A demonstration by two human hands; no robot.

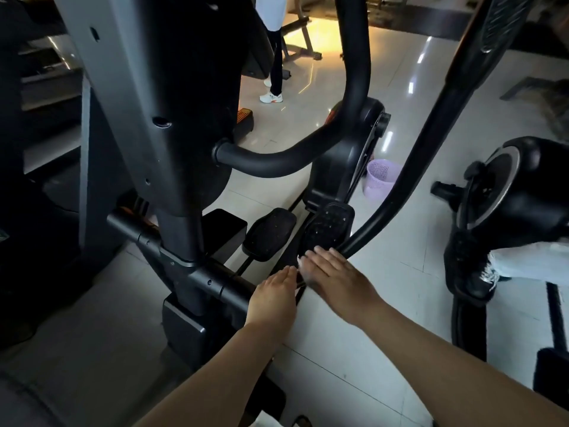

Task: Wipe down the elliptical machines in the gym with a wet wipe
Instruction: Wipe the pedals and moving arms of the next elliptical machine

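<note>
The elliptical machine (172, 124) fills the view above and to the left of both sets of fingers, its grey and black column rising from a cross base just left of the left hand (271, 292). The pale tiled floor (354, 349) lies under and behind the fingers. A second black machine (508, 195) stands well to the right of the right fingers, with someone's dark shoe (482, 280) on it. A long curved swing arm (431, 134) runs up and to the right from just past the right fingertips.

The right hand (334, 274) lies flat, its fingers (323, 255) straight, spread a little and blurred, on the near end of the studded right pedal (329, 226). No wet wipe shows; I cannot tell whether one lies beneath that palm. The left hand's fingers (284, 274) are straight and close together, holding nothing that can be seen, pointing at the dark rails just beside the right hand. The left pedal (271, 232) sits just beyond the left fingertips. A lilac basket (380, 177) stands on the floor well beyond the right fingers.
</note>
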